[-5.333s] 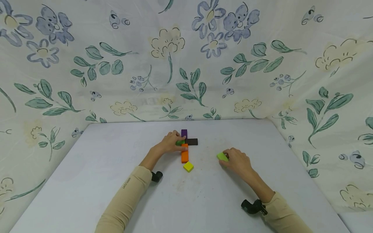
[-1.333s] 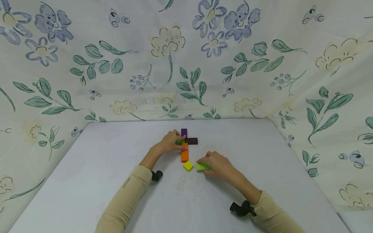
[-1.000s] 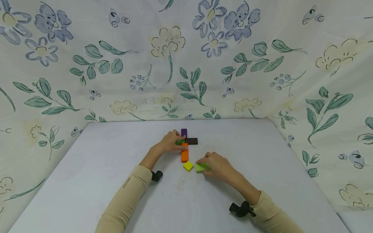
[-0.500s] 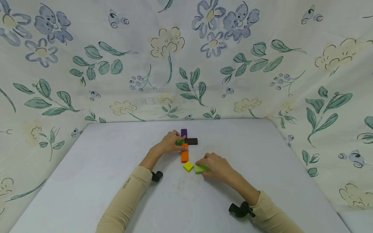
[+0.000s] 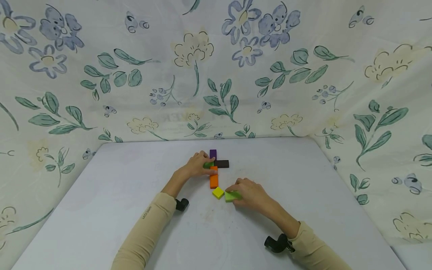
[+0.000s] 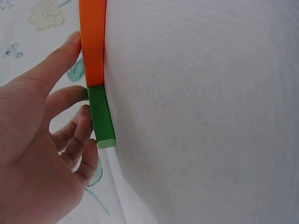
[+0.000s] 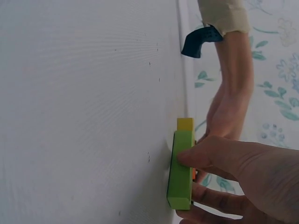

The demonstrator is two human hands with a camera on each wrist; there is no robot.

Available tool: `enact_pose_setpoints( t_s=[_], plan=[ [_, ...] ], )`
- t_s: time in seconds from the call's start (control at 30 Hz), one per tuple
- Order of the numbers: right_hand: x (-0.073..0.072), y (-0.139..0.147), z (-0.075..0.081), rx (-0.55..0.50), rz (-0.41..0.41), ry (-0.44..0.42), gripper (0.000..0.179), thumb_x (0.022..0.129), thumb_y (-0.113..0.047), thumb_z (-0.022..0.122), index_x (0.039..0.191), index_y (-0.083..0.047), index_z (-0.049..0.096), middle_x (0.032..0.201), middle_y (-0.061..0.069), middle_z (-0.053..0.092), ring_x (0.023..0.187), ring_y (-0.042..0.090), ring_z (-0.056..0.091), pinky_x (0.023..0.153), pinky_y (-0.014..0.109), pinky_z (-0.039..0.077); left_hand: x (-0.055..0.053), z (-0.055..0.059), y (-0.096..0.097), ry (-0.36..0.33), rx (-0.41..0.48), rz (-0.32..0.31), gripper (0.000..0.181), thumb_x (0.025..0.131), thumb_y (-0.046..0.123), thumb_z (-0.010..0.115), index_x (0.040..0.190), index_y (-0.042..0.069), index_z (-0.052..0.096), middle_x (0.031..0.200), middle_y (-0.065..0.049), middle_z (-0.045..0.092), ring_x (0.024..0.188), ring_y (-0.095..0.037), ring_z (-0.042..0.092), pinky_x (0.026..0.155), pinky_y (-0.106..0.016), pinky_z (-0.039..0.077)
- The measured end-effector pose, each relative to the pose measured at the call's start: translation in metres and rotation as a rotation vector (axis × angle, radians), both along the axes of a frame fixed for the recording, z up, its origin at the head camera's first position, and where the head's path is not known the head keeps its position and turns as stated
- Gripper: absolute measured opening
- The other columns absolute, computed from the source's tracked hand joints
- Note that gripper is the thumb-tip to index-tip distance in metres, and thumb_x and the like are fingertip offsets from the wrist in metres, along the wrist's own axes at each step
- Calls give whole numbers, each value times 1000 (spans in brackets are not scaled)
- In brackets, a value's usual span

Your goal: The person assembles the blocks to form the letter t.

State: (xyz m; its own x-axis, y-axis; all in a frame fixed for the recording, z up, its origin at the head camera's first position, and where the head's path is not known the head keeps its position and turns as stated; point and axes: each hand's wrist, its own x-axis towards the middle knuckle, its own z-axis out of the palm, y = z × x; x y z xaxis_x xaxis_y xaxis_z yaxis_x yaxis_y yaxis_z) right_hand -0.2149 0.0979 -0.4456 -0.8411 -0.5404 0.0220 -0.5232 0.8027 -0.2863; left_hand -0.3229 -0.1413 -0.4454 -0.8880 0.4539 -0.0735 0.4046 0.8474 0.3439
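Observation:
In the head view my right hand (image 5: 251, 193) pinches a light green block (image 5: 232, 196); the right wrist view shows the thumb (image 7: 191, 156) on its near side. The block lies close to the right of a yellow block (image 5: 218, 192), which is turned cornerwise. My left hand (image 5: 197, 165) rests its thumb on an orange piece (image 5: 214, 181), one block or two, I cannot tell. Its other fingers touch a green block (image 6: 101, 116), end to end with the orange in the left wrist view. A purple block (image 5: 213, 154) and a dark block (image 5: 222, 164) adjoin there.
The blocks lie on a white table (image 5: 135, 225) with faint smudges near the middle. Behind it hangs a flowered cloth (image 5: 216, 75). A black wrist camera (image 5: 276, 243) sits beside the right sleeve, another (image 5: 182, 204) by the left.
The right hand has brought the light green block leftward from the right, then slightly nearer the yellow block in the last second. The left hand and the other blocks stay put.

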Motion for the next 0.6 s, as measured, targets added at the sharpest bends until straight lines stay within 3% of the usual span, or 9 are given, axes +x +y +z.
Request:
enact_pose_setpoints(
  t_s=[0.6],
  plan=[
    [-2,-2,-2,10,-1,20,32,83,-23,77,116,-25,74,101,3,66,86,16,54,69,34,54,1,0,1,4,-5,-1,70,86,52,69,143,15,50,130,-16,51,111,-29,45,96,-41,44]
  ],
)
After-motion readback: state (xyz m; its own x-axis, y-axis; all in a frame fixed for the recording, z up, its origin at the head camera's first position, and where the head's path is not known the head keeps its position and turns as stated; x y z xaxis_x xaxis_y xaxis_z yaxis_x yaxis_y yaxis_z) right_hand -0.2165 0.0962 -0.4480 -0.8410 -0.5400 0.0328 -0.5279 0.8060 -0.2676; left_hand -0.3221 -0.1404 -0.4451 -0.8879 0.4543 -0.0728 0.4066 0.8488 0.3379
